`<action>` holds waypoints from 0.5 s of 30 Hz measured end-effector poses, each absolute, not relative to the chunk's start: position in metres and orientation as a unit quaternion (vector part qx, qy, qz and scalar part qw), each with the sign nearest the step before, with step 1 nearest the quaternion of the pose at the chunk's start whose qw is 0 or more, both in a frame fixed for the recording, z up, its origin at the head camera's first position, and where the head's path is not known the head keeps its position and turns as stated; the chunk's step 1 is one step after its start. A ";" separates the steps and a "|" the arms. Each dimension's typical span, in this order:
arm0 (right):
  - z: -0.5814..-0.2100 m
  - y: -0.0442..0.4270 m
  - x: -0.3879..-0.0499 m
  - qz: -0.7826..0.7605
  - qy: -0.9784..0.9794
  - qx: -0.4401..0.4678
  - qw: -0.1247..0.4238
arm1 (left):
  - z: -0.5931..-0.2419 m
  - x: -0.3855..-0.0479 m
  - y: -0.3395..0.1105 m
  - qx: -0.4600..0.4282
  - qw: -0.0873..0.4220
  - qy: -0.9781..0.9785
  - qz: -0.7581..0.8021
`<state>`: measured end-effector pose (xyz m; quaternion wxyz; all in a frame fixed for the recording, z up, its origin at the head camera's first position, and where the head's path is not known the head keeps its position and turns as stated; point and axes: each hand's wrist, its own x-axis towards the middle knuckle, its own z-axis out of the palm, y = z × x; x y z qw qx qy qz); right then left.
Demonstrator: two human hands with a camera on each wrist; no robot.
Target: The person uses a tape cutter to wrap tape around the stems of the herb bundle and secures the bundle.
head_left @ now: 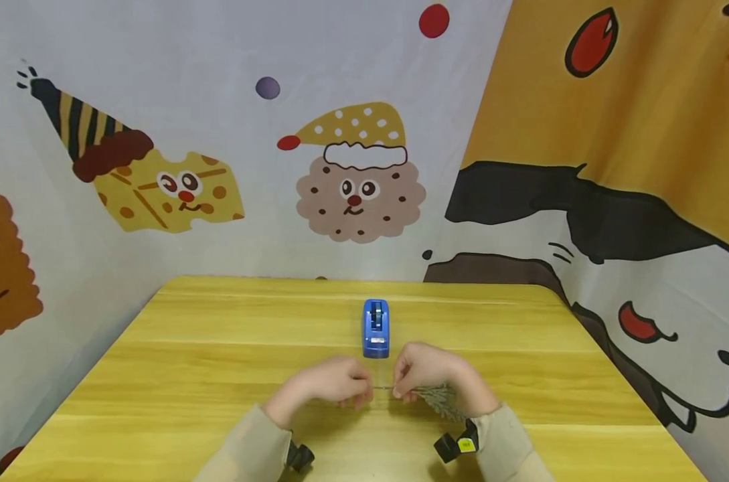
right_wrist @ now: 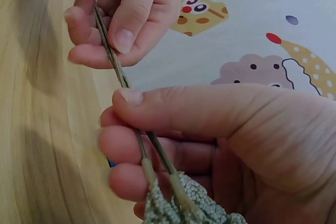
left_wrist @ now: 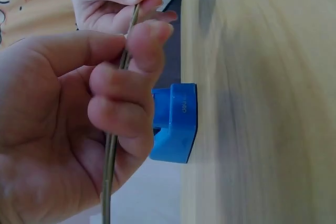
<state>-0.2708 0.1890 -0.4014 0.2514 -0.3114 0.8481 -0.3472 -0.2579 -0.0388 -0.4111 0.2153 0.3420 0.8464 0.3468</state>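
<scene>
Both hands hold a pair of thin greenish-brown stems [right_wrist: 161,150] side by side above the table, in front of a blue tape dispenser [head_left: 375,329]. My left hand [head_left: 334,381] pinches the stems' bare part between thumb and fingers; the lower ends run down past its palm in the left wrist view. My right hand [head_left: 427,369] grips them nearer the leaves, thumb on top. Grey-green, bumpy-textured leaves [right_wrist: 191,203] hang below the right hand, toward its wrist. A faint clear patch shows between dispenser and stems; I cannot tell whether it is tape.
The yellow wood-grain table [head_left: 189,341] reaches back to a printed cloth [head_left: 219,40] with cartoon figures. Black wrist cameras, one on the left [head_left: 300,458] and one on the right [head_left: 457,445], sit below the hands.
</scene>
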 end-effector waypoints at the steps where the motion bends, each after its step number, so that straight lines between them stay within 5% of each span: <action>1: -0.401 0.189 -0.270 -0.349 0.847 -0.311 0.251 | -0.411 -0.258 -0.040 0.343 0.218 0.845 0.347; 15: -0.399 0.186 -0.269 -0.340 0.854 -0.318 0.230 | -0.411 -0.261 -0.043 0.359 0.201 0.841 0.352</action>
